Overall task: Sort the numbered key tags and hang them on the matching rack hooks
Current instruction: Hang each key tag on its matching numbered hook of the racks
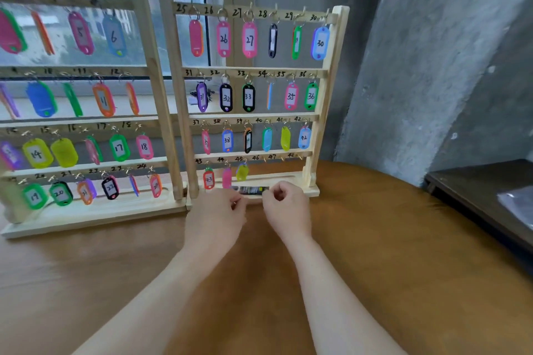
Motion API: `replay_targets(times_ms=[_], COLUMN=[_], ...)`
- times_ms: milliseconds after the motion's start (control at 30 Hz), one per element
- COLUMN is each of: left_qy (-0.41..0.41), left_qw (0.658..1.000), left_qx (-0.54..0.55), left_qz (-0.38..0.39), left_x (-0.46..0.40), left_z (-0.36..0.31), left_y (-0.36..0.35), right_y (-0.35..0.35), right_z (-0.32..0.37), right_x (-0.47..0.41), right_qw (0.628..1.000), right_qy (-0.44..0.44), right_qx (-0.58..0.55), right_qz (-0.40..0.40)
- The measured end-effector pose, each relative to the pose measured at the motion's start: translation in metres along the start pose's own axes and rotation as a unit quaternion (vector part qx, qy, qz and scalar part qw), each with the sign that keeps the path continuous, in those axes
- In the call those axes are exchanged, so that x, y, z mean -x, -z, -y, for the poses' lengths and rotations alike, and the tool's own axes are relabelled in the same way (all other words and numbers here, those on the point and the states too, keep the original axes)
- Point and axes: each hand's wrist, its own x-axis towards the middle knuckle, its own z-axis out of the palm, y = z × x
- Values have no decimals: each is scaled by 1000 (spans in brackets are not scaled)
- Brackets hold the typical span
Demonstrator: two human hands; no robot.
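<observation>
Both hands lay on the counter (375,239); the left hand (215,215) and right hand (285,206), fingers curled, together pinched a dark tag (250,190) just before the rack (313,192).

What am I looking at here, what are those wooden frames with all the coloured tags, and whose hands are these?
This is one picture from a camera worn on a person's head, looking forward and down, so the two bare arms are that person's own. No machine is involved. On the brown table stand two wooden key racks: the left rack and the right rack, with handwritten numbers above small hooks. Coloured plastic key tags hang from most hooks, such as tag 27. In the bottom row of the right rack, hooks 46 to 48 look empty. The left hand and right hand meet at the right rack's base, fingers curled round a dark tag; its number is unreadable.
</observation>
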Motion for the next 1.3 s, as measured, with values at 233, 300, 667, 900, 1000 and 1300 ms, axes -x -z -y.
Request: replay_targets(times_ms=[233, 300, 667, 900, 1000, 1300], left_qy=[-49, -73, -339, -315, -315, -251], left_qw=[994, 989, 906, 905, 903, 904], left_qx=[72, 88, 62, 72, 69, 130], left_qz=[66, 88, 245, 278, 283, 320], left_x=[82, 114, 233, 252, 251, 232], left_z=[-16, -25, -64, -91, -102, -98], left_y=[7, 4, -39, -53, -56, -61], right_y=[104, 143, 262, 266, 261, 247], right_z=[32, 35, -33, -57, -58, -51], right_x=[66, 96, 273, 305, 304, 292], right_qw=[990, 975, 939, 939, 941, 934], right_qy=[82, 91, 1, -85, -90, -101], right_qx=[116, 203, 343, 333, 324, 340], right_qz=[-16, 4, 15, 18, 31, 52])
